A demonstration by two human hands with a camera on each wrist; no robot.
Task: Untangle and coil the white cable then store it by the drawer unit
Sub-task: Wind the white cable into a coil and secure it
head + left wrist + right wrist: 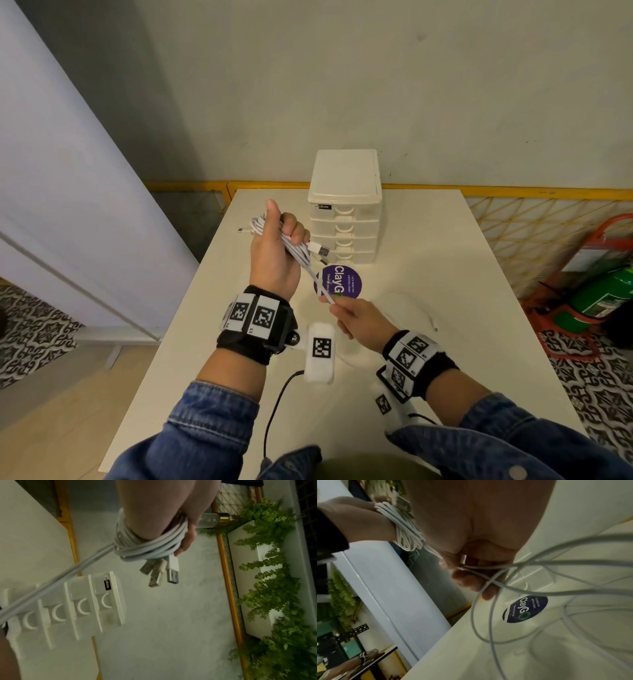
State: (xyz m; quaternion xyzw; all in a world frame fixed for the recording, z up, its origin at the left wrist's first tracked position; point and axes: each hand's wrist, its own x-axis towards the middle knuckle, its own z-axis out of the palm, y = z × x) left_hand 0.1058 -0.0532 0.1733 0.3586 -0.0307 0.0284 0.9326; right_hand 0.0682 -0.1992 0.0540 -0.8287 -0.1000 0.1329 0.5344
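The white cable [297, 254] is wound in several loops around my left hand [278, 244], which is raised above the table and grips the coil [150, 543]. USB plugs [161, 573] hang from the coil by my fingertips. Taut strands run from the coil down to my right hand [346, 310], whose fingers [471, 580] pinch the strands [489, 572]. Loose cable [423, 308] lies in loops on the table to the right. The cream drawer unit [346, 209] stands at the table's far middle, just beyond my left hand.
A round purple sticker [342, 282] sits on the white table [462, 260] in front of the drawer unit. A yellow-framed grid fence [513, 219] runs behind the table. A green cylinder on a red stand [596, 291] is on the floor at right. A white partition [68, 205] stands left.
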